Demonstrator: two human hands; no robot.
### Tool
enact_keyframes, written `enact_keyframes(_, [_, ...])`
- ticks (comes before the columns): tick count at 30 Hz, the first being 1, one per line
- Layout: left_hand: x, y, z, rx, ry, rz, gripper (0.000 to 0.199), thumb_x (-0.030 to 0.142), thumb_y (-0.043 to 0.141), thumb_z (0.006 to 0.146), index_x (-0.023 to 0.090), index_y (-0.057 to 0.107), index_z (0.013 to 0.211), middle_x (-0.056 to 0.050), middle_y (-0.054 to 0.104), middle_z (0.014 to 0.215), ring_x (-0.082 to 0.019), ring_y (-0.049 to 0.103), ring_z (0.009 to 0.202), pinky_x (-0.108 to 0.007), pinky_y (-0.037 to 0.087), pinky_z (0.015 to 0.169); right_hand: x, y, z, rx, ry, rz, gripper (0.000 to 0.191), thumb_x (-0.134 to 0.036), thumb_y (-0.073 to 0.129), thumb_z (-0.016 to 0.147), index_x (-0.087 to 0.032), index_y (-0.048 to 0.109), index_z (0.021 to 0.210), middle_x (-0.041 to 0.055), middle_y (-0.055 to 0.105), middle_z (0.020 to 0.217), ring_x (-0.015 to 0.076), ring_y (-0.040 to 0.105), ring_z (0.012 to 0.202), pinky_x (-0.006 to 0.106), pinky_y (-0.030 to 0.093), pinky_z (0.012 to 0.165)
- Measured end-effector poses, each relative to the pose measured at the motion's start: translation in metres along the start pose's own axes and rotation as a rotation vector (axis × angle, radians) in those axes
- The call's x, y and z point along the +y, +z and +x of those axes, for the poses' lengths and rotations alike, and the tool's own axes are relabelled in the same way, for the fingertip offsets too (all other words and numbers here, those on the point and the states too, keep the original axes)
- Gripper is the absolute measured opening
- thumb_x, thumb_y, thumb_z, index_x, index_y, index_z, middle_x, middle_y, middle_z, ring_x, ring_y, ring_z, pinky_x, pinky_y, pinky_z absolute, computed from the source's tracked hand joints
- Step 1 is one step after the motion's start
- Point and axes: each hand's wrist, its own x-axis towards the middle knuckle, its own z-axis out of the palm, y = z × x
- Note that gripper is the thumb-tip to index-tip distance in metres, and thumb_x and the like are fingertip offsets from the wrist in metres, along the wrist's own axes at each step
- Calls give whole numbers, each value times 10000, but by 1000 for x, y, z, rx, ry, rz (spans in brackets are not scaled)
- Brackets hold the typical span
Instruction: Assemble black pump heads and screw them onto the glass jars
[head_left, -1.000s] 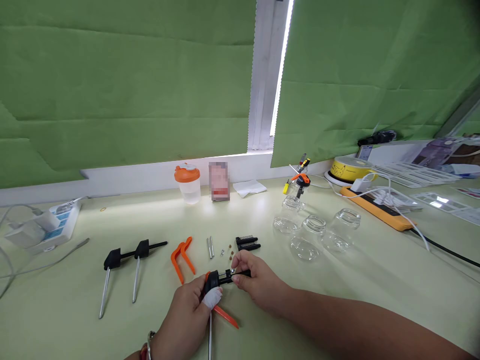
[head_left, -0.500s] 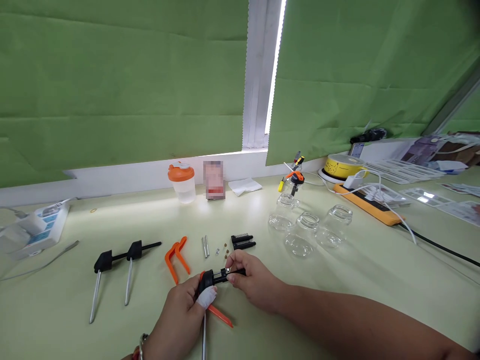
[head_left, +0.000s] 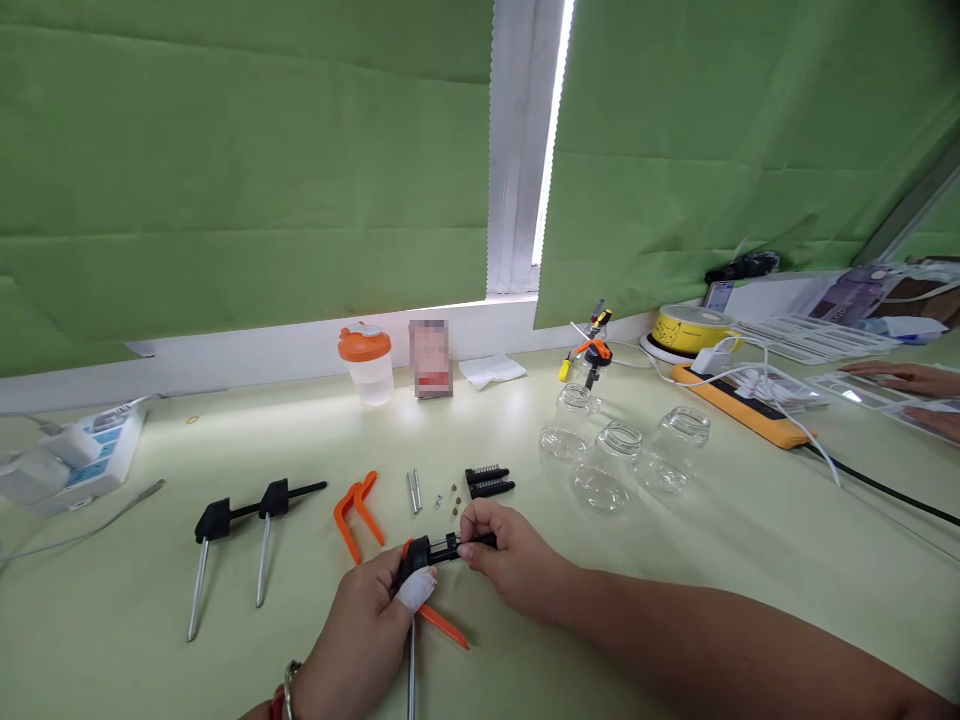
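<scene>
My left hand (head_left: 352, 630), its thumb wrapped in white, is closed around the black plastic head (head_left: 417, 556) of a tool with orange levers (head_left: 447, 628) and a metal rod (head_left: 411, 675). From that head a slotted black stem (head_left: 445, 549) runs right into my right hand (head_left: 514, 560), whose thumb and forefinger pinch it near its end. Whether a small part also sits between those fingertips is hidden. Beyond the hands lie an orange V-shaped handle (head_left: 358, 512), metal pins (head_left: 415, 492), tiny brownish pieces (head_left: 454, 500) and black parts with springs (head_left: 489, 482).
At left lie a black bar assembly with rods (head_left: 247, 510) and a white power strip (head_left: 105, 450). Glass jars (head_left: 607, 468) stand at right, near an orange power strip (head_left: 742, 405). An orange-lidded cup (head_left: 367, 365) stands behind. Another person's hands (head_left: 911, 380) are at far right.
The view has shifted slightly. Both hands keep their grip on the tool, with the right fingertips still at the stem. Another person's hands have come into view at far right.
</scene>
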Motion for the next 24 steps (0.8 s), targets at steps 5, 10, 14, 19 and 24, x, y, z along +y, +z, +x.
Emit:
enact_keyframes(5, [-1,-1,0,-25,2,-20,335,380,495,807,163,671,992,-30,691,836,-237,600,802,-313,472,758,0,0,0,1,-12,-13,99,-142,533,733,-204,497,802,-46,436,672,94,364,584,220,287,545])
enact_keyframes(10, [1,0,1,-22,-16,-24,343,388,507,792,160,681,981,-38,704,862,-250,611,821,-320,471,769,1,0,1,5,-8,0,111,-131,524,735,-202,494,815,-47,428,665,92,358,579,218,286,545])
enact_keyframes(14, [0,0,1,-19,-14,-15,342,389,504,798,159,681,979,-34,703,847,-245,610,805,-320,469,763,3,-1,1,14,-32,-8,93,-128,523,731,-196,487,784,-42,440,677,95,363,596,223,292,556])
enact_keyframes(19, [-3,0,3,-22,-35,-29,339,384,500,801,151,671,978,-30,698,832,-240,598,810,-307,470,750,5,0,2,20,-12,-17,104,-121,520,729,-201,482,782,-43,443,678,100,372,605,228,305,572])
enact_keyframes(24, [-4,1,3,-16,-35,-32,337,386,502,796,153,668,975,-27,693,828,-234,590,806,-296,466,745,3,0,2,39,-15,-37,129,-116,520,731,-207,497,821,-43,449,688,103,381,610,235,316,582])
